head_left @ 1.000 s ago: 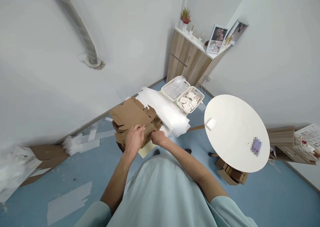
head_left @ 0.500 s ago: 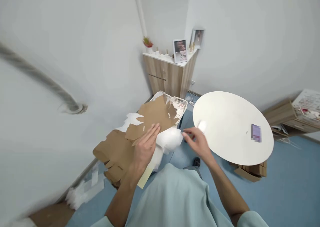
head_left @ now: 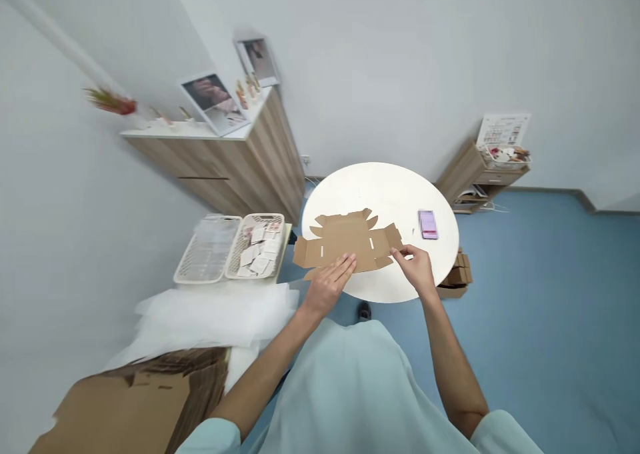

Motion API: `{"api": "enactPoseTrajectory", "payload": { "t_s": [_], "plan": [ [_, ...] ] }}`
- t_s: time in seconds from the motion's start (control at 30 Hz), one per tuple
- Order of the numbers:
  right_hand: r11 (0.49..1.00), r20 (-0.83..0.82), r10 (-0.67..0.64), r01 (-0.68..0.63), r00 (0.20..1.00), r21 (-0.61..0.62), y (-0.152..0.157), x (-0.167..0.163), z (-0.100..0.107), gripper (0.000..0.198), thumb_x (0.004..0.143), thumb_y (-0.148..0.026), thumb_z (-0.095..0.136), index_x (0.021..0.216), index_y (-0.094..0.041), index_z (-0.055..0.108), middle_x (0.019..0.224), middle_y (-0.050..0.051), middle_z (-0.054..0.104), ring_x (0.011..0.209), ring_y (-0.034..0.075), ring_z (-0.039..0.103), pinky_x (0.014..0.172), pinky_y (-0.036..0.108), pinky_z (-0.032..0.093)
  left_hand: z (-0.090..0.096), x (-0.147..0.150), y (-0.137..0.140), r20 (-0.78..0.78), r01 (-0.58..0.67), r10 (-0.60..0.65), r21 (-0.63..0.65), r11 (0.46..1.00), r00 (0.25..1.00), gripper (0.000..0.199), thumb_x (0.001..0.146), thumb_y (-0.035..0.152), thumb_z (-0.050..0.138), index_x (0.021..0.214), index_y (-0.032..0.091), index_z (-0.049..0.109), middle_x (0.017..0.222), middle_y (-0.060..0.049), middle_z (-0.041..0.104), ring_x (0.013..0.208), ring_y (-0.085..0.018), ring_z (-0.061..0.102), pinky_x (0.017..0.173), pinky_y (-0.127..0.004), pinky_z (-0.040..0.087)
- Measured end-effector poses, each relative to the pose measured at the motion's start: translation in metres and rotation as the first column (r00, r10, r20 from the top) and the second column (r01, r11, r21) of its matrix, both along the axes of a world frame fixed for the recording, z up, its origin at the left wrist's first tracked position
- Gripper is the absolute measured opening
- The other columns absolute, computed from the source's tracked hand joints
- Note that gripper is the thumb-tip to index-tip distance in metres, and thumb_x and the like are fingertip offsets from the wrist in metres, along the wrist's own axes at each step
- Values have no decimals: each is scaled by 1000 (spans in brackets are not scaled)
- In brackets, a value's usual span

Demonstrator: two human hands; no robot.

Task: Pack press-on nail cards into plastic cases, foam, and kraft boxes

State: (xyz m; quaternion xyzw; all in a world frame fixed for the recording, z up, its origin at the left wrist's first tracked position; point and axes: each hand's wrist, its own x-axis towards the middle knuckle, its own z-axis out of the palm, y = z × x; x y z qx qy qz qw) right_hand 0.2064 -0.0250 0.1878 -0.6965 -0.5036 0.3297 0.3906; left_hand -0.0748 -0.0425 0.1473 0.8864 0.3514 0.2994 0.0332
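A flat, unfolded cardboard box (head_left: 345, 237) with slots and side flaps is above the white oval table (head_left: 380, 181), partly covering it. I have my left hand (head_left: 330, 282) on its near edge, fingers together on top and the thumb out of sight below. My right hand (head_left: 416, 267) pinches the flap at the box's right side between thumb and fingers. Whether the cardboard rests on the tabletop or hangs just over it, I cannot tell. To the right on the table lies a purple phone-like thing (head_left: 428, 224), partly pixelated.
At lower left sits a stack of flat cardboard (head_left: 125, 407), with white foam-like sheets (head_left: 210, 314) beyond it. Two white baskets (head_left: 230, 267) stand behind those, one holding small packets. A wooden cabinet (head_left: 200, 161) bears picture frames. Under the table is an open carton (head_left: 455, 281).
The view has turned to the right. Both hands have carried the flat cardboard box from over the stack to the white table, and my right hand now grips its flap.
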Motion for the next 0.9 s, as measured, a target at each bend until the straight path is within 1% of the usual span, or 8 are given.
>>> {"api": "enactPoseTrajectory", "payload": {
  "t_s": [0.1,0.2,0.3,0.4,0.53,0.7,0.77,0.9],
  "plan": [
    [997,-39,-28,25,999,-75,11,50,-38,39,83,-59,69,74,-21,72,82,8,77,82,26,70,77,35,51,-46,48,25,-42,94,-96,-47,994,994,65,107,4,30,170,22,32,157,-11,58,153,-22,46,121,-44,53],
    [990,-19,-32,30,999,-134,18,84,-78,42,81,-63,67,71,-21,69,81,8,77,82,26,70,79,35,51,-94,85,40,-98,139,-153,-141,980,983,63,106,2,31,165,20,40,155,-12,61,151,-21,49,121,-44,53],
    [985,-22,-44,39,999,-170,22,104,-119,47,78,-67,63,74,-21,69,84,10,79,84,27,71,82,36,52,-133,108,48,-145,142,-185,-265,954,972,61,104,2,33,161,19,47,156,-13,60,151,-20,50,122,-43,51],
    [979,-24,-66,60,998,-195,24,113,-158,52,77,-72,58,75,-21,68,83,12,79,85,28,72,83,36,53,-160,121,53,-187,110,-194,-384,917,963,62,101,0,36,158,20,51,157,-11,60,152,-19,50,124,-41,47],
    [952,22,-76,79,997,-294,22,116,-195,48,82,-66,56,79,-20,70,90,13,81,89,28,74,83,34,55,-180,128,57,-269,51,-215,-507,861,939,62,99,-1,38,154,21,56,158,-10,59,152,-21,50,124,-39,46],
    [899,68,-40,65,997,-432,16,125,-213,35,80,-53,64,79,-19,74,87,10,81,90,29,75,81,34,56,-195,127,54,-284,10,-230,-609,793,931,64,98,-1,40,154,24,57,160,-9,57,152,-23,50,124,-41,47],
    [895,105,-34,77,994,-439,16,131,-213,34,79,-48,69,93,-18,77,102,12,81,102,30,74,90,36,56,-199,122,52,-272,-3,-216,-628,778,938,61,99,4,46,157,23,54,161,-12,55,152,-25,50,124,-43,46],
    [940,261,-1,90,965,-328,30,134,-202,61,86,-47,66,136,-13,67,145,21,64,134,33,62,111,43,49,-202,103,52,-274,-57,-157,-637,769,949,65,98,19,63,160,16,46,166,-21,45,156,-31,44,128,-48,40]
  ]
}}
